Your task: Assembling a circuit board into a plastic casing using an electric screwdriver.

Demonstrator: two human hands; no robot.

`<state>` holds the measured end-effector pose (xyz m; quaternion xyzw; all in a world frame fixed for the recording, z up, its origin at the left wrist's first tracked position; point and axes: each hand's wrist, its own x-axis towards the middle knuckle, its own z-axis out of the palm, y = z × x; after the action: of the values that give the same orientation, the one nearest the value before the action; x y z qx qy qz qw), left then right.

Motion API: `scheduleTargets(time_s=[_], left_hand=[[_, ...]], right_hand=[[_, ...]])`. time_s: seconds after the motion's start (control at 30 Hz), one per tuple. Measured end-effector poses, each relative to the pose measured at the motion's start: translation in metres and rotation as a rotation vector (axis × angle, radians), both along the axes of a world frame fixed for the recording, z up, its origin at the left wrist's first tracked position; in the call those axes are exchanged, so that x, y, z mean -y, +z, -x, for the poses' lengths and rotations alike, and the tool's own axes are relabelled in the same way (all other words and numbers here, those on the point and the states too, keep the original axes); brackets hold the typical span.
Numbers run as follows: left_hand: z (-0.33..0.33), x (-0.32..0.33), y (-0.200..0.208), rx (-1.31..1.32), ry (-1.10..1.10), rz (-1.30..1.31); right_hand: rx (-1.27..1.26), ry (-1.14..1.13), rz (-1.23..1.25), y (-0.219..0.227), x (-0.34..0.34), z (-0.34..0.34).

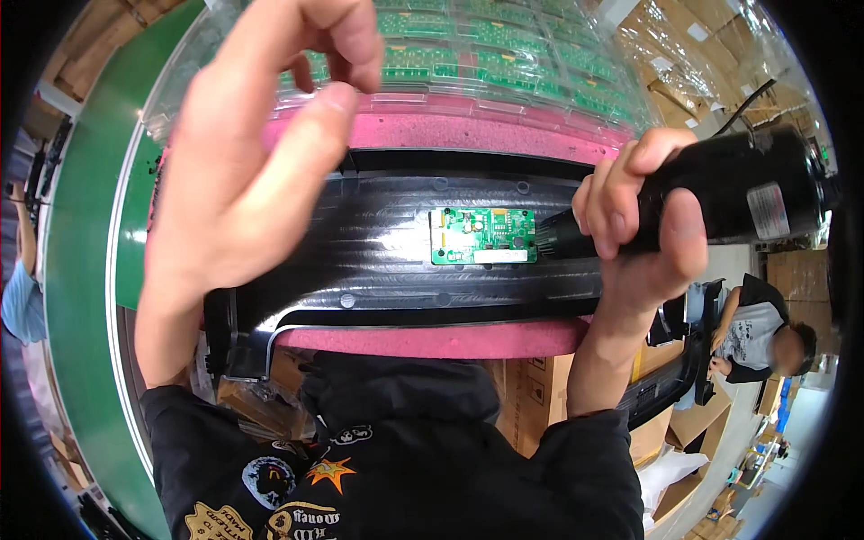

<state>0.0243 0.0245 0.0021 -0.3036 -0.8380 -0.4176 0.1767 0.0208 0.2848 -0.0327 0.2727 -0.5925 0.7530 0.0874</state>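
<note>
My right hand (641, 202) is wrapped round a black electric screwdriver (720, 189), held almost level. Its ribbed nose lies at the right edge of a green circuit board (486, 237). I cannot see whether the bit touches a screw. The board sits in the middle of a long black plastic housing (378, 247), its open side up. My left hand (270, 135), slightly blurred, is raised over the housing's left part. Its fingers curl in towards the thumb; anything pinched there is too small or hidden to make out.
Pink foam (432, 342) lies under the housing. Behind it stand clear plastic trays (504, 63) holding several green boards. A green surface (85, 270) runs along the left. Cardboard boxes (526, 405) are below the foam's near edge. Another person (756, 333) works at the right.
</note>
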Motion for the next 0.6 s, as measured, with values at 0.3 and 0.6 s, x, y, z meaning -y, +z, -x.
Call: scheduleTargets(time_s=[0.3, 0.6], left_hand=[[-0.055, 0.085, -0.001, 0.606, 0.641, 0.337], [-0.164, 0.086, -0.059, 0.866, 0.180, 0.196]], right_hand=[[-0.005, -0.080, 0.004, 0.001, 0.001, -0.007], [0.403, -0.212, 0.613, 0.010, -0.019, 0.007]])
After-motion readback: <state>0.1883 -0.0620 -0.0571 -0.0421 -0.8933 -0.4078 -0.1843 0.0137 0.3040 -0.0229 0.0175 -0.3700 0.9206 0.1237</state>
